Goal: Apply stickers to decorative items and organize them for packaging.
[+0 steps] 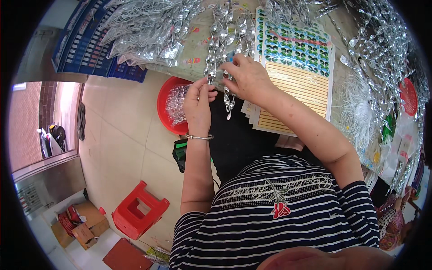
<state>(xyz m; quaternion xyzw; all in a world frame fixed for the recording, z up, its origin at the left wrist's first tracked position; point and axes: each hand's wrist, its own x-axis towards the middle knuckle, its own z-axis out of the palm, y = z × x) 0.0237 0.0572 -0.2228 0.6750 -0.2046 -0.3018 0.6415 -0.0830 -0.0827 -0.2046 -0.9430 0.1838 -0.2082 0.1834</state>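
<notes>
Silver strands — glossy, twisted into spirals — droop off the near table; left hand pinches one, right hand curls close, its grip unclear.

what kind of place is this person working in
Probably a small craft workshop, though a home workspace is possible: twisted silvery strands are spread across the table, a stack of printed sheets lies among them, and a red basin holds more shiny pieces.
</notes>
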